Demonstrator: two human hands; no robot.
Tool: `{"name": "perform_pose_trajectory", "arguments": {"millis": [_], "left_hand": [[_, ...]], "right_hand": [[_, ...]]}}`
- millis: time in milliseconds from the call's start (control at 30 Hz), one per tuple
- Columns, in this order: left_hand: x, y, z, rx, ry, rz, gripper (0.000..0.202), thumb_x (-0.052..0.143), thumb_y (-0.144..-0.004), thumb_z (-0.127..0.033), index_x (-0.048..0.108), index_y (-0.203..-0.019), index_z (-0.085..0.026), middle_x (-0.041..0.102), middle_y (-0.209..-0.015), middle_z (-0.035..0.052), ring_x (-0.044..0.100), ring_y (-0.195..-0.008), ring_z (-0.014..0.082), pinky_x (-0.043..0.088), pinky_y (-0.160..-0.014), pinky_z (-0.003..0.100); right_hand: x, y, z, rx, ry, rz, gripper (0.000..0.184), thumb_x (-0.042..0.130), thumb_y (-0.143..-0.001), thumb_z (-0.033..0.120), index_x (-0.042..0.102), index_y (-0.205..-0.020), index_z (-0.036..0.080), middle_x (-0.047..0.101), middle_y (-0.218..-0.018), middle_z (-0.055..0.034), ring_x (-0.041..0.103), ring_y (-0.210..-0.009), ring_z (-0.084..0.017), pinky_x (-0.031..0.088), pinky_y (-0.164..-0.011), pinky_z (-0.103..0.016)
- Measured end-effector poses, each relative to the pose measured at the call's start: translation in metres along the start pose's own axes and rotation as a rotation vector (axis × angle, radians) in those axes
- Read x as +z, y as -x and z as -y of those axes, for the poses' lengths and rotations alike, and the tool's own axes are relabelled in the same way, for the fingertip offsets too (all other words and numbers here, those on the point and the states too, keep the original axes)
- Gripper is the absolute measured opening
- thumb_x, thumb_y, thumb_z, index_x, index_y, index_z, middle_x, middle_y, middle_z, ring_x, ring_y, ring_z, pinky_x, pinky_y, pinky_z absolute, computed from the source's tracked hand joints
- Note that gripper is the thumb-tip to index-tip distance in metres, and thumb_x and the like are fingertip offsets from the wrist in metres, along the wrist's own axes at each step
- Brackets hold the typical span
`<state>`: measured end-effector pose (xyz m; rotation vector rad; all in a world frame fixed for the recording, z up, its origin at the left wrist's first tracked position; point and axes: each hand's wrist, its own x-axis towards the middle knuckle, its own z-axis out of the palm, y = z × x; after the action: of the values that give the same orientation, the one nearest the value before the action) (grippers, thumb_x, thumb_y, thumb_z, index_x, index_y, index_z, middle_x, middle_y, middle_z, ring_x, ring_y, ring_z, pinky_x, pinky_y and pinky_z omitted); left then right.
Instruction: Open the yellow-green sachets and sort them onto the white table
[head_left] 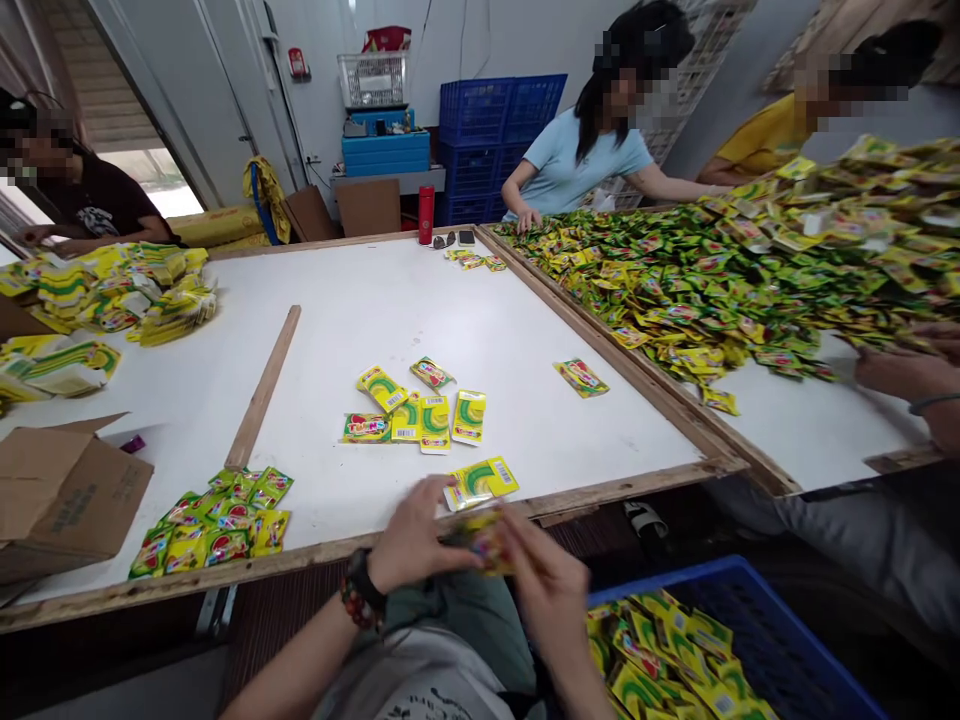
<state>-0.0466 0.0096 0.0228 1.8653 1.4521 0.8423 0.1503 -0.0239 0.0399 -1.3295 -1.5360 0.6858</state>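
Observation:
My left hand (414,540), with a watch and a beaded bracelet at the wrist, pinches the left side of a small colourful packet (489,545). On its other side, my right hand (549,580) grips the same packet, which is blurred and partly covered by fingers. The packet is over my lap, just off the table's wooden edge. A flat yellow and green card sleeve (481,484) lies on the table right behind my hands. Farther in, several similar yellow sleeves (435,422) sit in a loose cluster with green packets (433,373) beside them.
At my right, a blue crate (739,570) holds many filled packs. A wooden divider (600,340) borders a large packet heap (697,270), where co-workers reach in. Green packets (225,515), a wooden strip (266,390) and a cardboard box (71,500) are at the left.

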Motion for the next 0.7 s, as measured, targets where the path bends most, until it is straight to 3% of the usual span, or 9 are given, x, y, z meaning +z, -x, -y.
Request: {"name": "perform_pose_trajectory", "arguments": {"millis": [67,133,200,233,300,367,500,600,700], "left_hand": [[-0.035,-0.018,0.02,-0.325,-0.164,-0.103,0.067,0.065,-0.076,-0.052,0.042,-0.128,-0.016,0.067,-0.093,0.0077,0.065,-0.078,0.0224,0.05,-0.067,0.031],[-0.07,-0.036,0.044,-0.636,-0.303,-0.098,0.059,0.05,-0.088,-0.051,0.038,-0.129,-0.011,0.066,-0.071,0.0043,0.066,-0.073,0.0232,0.046,-0.064,0.029],[-0.095,-0.052,0.064,-0.717,-0.326,-0.075,0.045,0.046,-0.091,-0.045,0.047,-0.118,-0.008,0.062,-0.055,0.0025,0.064,-0.063,0.0241,0.043,-0.059,0.029],[-0.102,-0.058,0.069,-0.732,-0.324,-0.056,0.037,0.047,-0.091,-0.041,0.05,-0.11,-0.01,0.059,-0.05,0.0013,0.062,-0.057,0.0237,0.042,-0.057,0.029],[-0.107,-0.064,0.07,-0.713,-0.317,-0.044,0.021,0.046,-0.091,-0.033,0.053,-0.098,-0.015,0.057,-0.048,-0.0006,0.059,-0.049,0.0211,0.04,-0.055,0.028],[-0.105,-0.062,0.057,-0.657,-0.328,-0.069,0.013,0.041,-0.093,-0.028,0.051,-0.095,-0.019,0.061,-0.057,-0.0005,0.06,-0.052,0.0185,0.041,-0.058,0.026],[-0.091,-0.037,0.014,-0.337,-0.284,-0.184,0.017,0.035,-0.095,-0.033,0.045,-0.086,-0.023,0.06,-0.074,-0.0002,0.06,-0.07,0.0181,0.041,-0.068,0.027],[-0.063,-0.017,-0.011,-0.097,-0.001,-0.194,0.019,0.044,-0.091,-0.038,0.04,-0.082,-0.023,0.057,-0.076,-0.001,0.057,-0.07,0.0164,0.043,-0.068,0.027],[-0.019,-0.004,-0.021,-0.106,0.273,-0.359,0.045,0.068,-0.077,-0.04,0.036,-0.103,-0.022,0.059,-0.107,0.007,0.061,-0.096,0.0202,0.048,-0.081,0.031]], "right_hand": [[-0.048,0.002,-0.015,0.14,0.319,-0.133,0.041,0.051,-0.088,0.045,0.071,-0.116,0.023,0.074,-0.107,-0.0116,0.073,-0.087,-0.032,0.06,-0.072,-0.043],[-0.09,0.001,-0.033,0.314,0.692,-0.057,0.049,0.053,-0.083,0.053,0.072,-0.115,0.022,0.074,-0.106,-0.0152,0.073,-0.069,-0.037,0.058,-0.053,-0.046],[-0.108,-0.002,-0.046,0.341,0.829,0.018,0.052,0.053,-0.081,0.054,0.071,-0.116,0.021,0.071,-0.114,-0.0164,0.073,-0.075,-0.039,0.058,-0.054,-0.046],[-0.106,-0.004,-0.049,0.305,0.799,0.047,0.051,0.053,-0.081,0.053,0.071,-0.117,0.021,0.069,-0.118,-0.0155,0.073,-0.085,-0.038,0.059,-0.061,-0.045],[-0.082,-0.011,-0.047,0.18,0.613,0.102,0.047,0.053,-0.083,0.05,0.07,-0.116,0.021,0.069,-0.12,-0.0126,0.069,-0.103,-0.034,0.059,-0.08,-0.042],[-0.042,-0.021,-0.036,0.069,0.384,0.179,0.043,0.053,-0.085,0.047,0.071,-0.115,0.021,0.069,-0.12,-0.0114,0.065,-0.111,-0.031,0.053,-0.094,-0.043],[0.032,-0.046,-0.002,-0.044,0.01,0.294,0.048,0.058,-0.086,0.038,0.059,-0.131,0.02,0.059,-0.134,-0.0123,0.053,-0.128,-0.028,0.043,-0.106,-0.047],[0.061,-0.056,0.014,-0.039,-0.19,0.375,0.058,0.06,-0.086,0.033,0.047,-0.141,0.021,0.057,-0.138,-0.011,0.052,-0.128,-0.029,0.044,-0.104,-0.048],[0.069,-0.045,0.011,0.0,-0.322,0.411,0.049,0.054,-0.087,0.026,0.054,-0.135,0.023,0.065,-0.127,-0.009,0.061,-0.117,-0.027,0.047,-0.101,-0.047]]}}
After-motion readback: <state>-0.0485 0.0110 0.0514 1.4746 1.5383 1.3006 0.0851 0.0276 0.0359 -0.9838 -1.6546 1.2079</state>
